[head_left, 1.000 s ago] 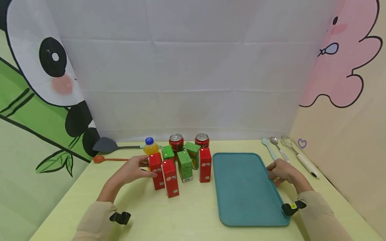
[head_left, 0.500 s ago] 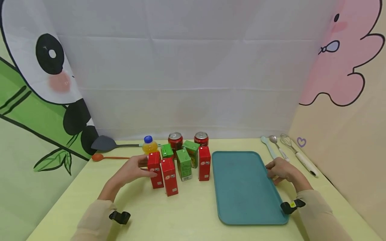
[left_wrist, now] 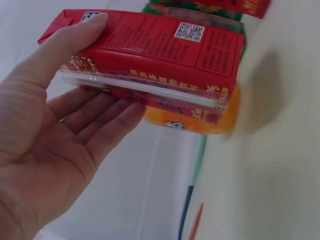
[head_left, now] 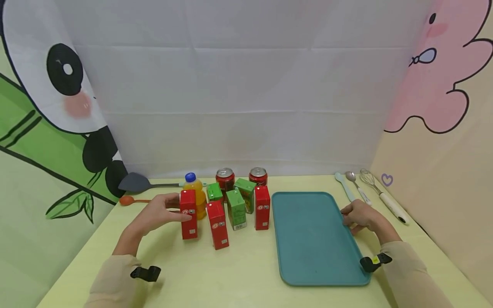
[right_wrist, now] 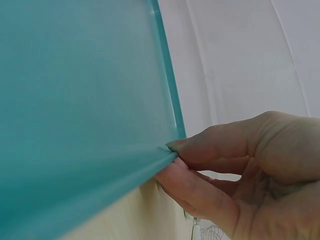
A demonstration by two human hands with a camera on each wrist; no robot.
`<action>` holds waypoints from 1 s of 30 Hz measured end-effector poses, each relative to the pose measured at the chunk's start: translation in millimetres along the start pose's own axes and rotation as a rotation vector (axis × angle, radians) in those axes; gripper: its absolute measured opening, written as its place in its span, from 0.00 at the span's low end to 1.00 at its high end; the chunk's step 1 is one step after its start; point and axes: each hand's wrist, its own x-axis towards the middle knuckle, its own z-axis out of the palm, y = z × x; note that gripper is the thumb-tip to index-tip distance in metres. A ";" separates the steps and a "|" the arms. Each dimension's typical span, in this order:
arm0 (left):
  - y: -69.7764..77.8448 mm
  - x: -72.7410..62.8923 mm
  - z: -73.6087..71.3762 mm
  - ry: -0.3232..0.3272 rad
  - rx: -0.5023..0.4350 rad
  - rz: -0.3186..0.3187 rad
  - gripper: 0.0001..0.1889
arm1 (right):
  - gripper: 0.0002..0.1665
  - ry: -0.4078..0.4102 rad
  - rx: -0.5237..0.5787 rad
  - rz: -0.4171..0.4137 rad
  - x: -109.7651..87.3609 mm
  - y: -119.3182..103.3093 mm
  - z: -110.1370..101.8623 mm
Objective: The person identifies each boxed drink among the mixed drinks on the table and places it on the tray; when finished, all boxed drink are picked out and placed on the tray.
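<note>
My left hand (head_left: 154, 217) holds a red drink carton (head_left: 188, 226) upright, thumb on one side and fingers on the other. In the left wrist view this carton (left_wrist: 165, 55) shows a straw in clear wrap along its edge. Just right of it stand a second red carton (head_left: 218, 226) and a green carton (head_left: 236, 209). Behind the held carton is an orange juice bottle (head_left: 200, 201) with a blue cap. My right hand (head_left: 362, 217) pinches the right rim of a teal tray (head_left: 319, 239); the right wrist view shows thumb and fingertips on that rim (right_wrist: 172, 107).
Two red cans (head_left: 258, 175) stand at the back, near more green cartons (head_left: 245, 192) and a third red carton (head_left: 262, 209). A spatula (head_left: 135, 182) and an orange spoon (head_left: 127, 200) lie at left. Light-blue spoon (head_left: 344, 186), metal spoon (head_left: 358, 188) and whisk (head_left: 385, 201) lie at right.
My left hand has moved left with the red carton, opening a gap to the second red carton and baring more of the juice bottle. My right hand stays at the tray rim.
</note>
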 end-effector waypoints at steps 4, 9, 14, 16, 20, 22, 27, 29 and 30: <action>14.8 -7.8 -7.9 0.036 0.002 0.049 0.35 | 0.29 0.001 -0.001 -0.002 -0.7 -1.8 -1.1; 36.0 -18.8 -10.4 0.057 -0.010 0.108 0.31 | 0.28 0.004 0.000 -0.003 -0.9 -4.1 -2.5; 52.5 -28.2 -6.9 0.035 -0.058 0.132 0.30 | 0.28 -0.003 0.004 -0.001 -2.0 -2.8 -0.5; 58.7 -30.8 -4.3 0.024 -0.092 0.142 0.30 | 0.28 -0.003 0.003 0.002 -3.1 -2.5 0.5; 72.5 -35.2 3.4 0.020 -0.137 0.163 0.32 | 0.28 0.002 -0.002 0.013 -3.4 -3.1 1.5; 80.0 -37.1 8.7 0.026 -0.126 0.172 0.33 | 0.28 0.000 -0.005 0.012 -2.2 -3.7 1.7; 96.0 -39.9 22.0 0.029 -0.051 0.190 0.32 | 0.28 -0.001 -0.009 0.007 -0.4 -4.8 2.0; 99.5 -41.2 24.0 0.036 -0.026 0.194 0.32 | 0.28 0.000 -0.009 0.011 -0.7 -4.3 1.9; 100.5 -42.2 23.9 0.041 -0.018 0.193 0.32 | 0.28 0.000 -0.009 0.014 -0.8 -3.6 1.8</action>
